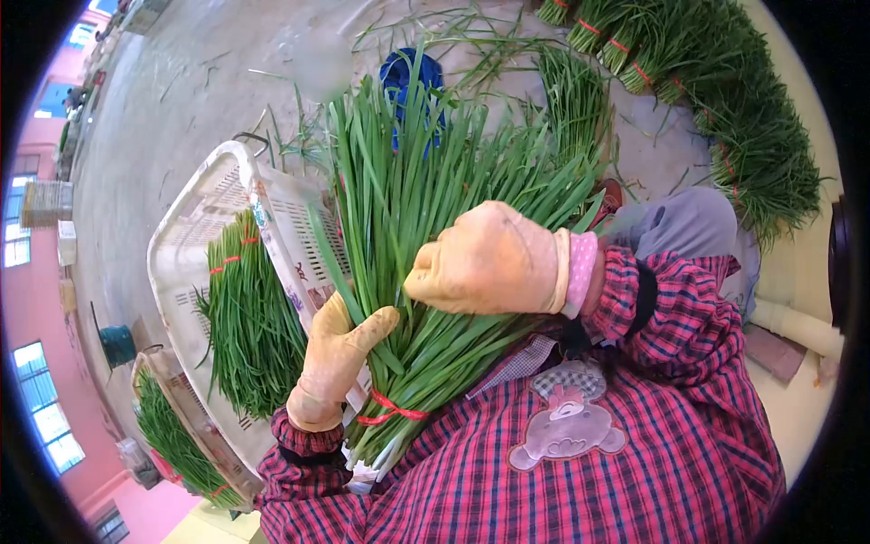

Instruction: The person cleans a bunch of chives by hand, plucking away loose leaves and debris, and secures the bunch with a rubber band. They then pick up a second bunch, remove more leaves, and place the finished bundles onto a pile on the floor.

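Note:
A large bundle of green garlic chives (426,218) leans against my lap, its leaves fanning upward. A red tie (391,410) circles it near the pale stem ends. My left hand (343,354), in a stained yellowish rubber glove, grips the bundle's left side, thumb across the front and the other fingers hidden behind the leaves. In a matching glove, my right hand (494,261) is closed in a fist against the front of the leaves, above the tie. Its fingertips are mostly hidden, so the exact leaves pinched there cannot be made out.
At left stands a white plastic crate (195,204) holding tied chives (249,317); a second crate (186,426) with chives sits beyond it. Several tied bundles (716,100) line the upper right. Loose leaves and a blue object (412,77) lie on the concrete floor (181,100).

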`<act>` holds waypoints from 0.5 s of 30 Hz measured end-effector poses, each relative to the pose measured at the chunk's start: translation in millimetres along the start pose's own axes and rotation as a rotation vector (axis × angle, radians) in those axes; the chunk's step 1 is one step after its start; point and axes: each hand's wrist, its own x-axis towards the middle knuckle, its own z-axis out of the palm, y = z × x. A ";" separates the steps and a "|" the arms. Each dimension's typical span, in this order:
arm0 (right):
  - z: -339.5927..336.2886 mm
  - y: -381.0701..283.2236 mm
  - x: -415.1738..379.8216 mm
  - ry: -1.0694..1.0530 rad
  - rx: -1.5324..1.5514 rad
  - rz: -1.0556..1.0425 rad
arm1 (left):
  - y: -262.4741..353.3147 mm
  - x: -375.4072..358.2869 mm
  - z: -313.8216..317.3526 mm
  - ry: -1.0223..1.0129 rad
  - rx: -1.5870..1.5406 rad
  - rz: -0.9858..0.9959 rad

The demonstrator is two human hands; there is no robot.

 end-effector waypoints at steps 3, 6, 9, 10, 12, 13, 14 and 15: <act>-9.8 12.5 -6.3 0.034 0.190 0.117 | 2.1 -0.7 3.1 0.004 -0.024 0.017; -16.9 28.2 -18.4 0.205 0.490 0.319 | 4.5 -0.5 4.2 0.000 -0.023 0.005; -31.4 41.9 -28.1 0.343 0.842 0.590 | 1.7 0.9 1.9 -0.010 0.000 0.007; -37.3 44.4 -29.7 0.384 1.073 0.735 | 0.9 0.9 1.4 -0.013 0.003 0.013; -51.2 48.4 -33.9 0.413 1.078 0.790 | 0.7 0.8 0.7 -0.019 0.009 0.020; -53.7 49.9 -35.6 0.438 1.041 0.827 | 1.0 0.6 0.6 -0.016 0.017 0.025; -55.1 50.8 -36.5 0.463 1.004 0.863 | 1.2 0.5 0.5 -0.013 0.025 0.030; -53.1 45.6 -33.6 0.421 1.052 0.831 | 1.2 0.7 1.3 -0.016 0.029 0.031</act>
